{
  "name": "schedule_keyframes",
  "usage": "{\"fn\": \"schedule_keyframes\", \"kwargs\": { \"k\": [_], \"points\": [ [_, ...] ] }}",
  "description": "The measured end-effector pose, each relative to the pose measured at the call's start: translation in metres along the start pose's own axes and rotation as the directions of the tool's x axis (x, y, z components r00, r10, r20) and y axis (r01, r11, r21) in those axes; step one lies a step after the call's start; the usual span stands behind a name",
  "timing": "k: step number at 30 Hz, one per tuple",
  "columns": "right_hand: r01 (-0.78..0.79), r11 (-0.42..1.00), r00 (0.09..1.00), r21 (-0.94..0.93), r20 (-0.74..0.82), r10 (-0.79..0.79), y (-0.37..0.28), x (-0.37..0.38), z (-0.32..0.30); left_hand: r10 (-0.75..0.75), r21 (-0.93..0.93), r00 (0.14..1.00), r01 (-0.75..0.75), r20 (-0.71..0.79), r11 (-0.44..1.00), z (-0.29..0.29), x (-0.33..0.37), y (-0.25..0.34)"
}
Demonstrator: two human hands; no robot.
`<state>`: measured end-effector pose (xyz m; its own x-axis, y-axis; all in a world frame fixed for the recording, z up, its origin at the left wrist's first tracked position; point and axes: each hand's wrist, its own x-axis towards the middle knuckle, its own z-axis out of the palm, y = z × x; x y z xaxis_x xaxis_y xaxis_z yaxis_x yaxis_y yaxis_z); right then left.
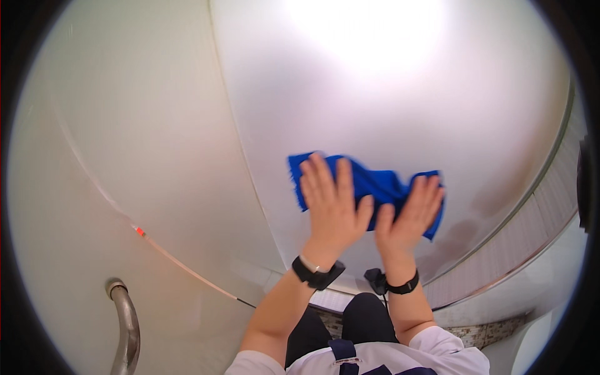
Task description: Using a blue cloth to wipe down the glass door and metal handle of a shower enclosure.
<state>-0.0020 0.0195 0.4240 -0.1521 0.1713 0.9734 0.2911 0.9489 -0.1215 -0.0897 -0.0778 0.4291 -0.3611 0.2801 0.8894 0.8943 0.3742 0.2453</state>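
Observation:
A blue cloth (382, 182) lies spread and rumpled against a smooth white panel (381, 125). On its left part my left hand (332, 206) rests flat, fingers stretched out and thumb apart. My right hand (405, 224) presses on the right part in the same way, fingers extended upward. Neither palm is closed around the cloth. Both wrists wear black straps, each with a small dark device. The cloth's frayed left edge and its lower right corner stick out past the hands.
A bent metal pipe (128, 325) stands out at the lower left. Above it a thin pale cord (187, 267) with a red piece (140, 231) runs along the wall. A curved metal edge (542, 175) bounds the panel on the right. Mosaic tiles (500, 329) show below.

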Motion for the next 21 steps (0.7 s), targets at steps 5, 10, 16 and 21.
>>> {"fn": "schedule_keyframes", "kwargs": {
  "k": [5,10,16,21],
  "points": [
    [0.024,0.999,1.0,0.049,0.0,-0.024,-0.017,0.046,-0.009,0.132,0.07,0.977,-0.122,-0.166,0.99,-0.019,0.055,-0.005],
    [0.19,0.982,0.981,0.02,0.043,-0.19,-0.046,0.088,0.003,0.084,0.131,0.95,-0.046,-0.301,0.99,-0.031,0.086,-0.026],
    [0.287,0.916,0.939,0.278,0.108,-0.327,-0.038,0.082,0.021,-0.009,0.133,0.961,0.048,-0.277,0.99,-0.012,0.079,-0.028],
    [0.293,0.923,0.921,0.251,0.186,-0.343,-0.036,0.051,0.036,-0.089,0.127,0.981,0.112,-0.174,0.986,0.005,0.05,-0.043]
  ]
}}
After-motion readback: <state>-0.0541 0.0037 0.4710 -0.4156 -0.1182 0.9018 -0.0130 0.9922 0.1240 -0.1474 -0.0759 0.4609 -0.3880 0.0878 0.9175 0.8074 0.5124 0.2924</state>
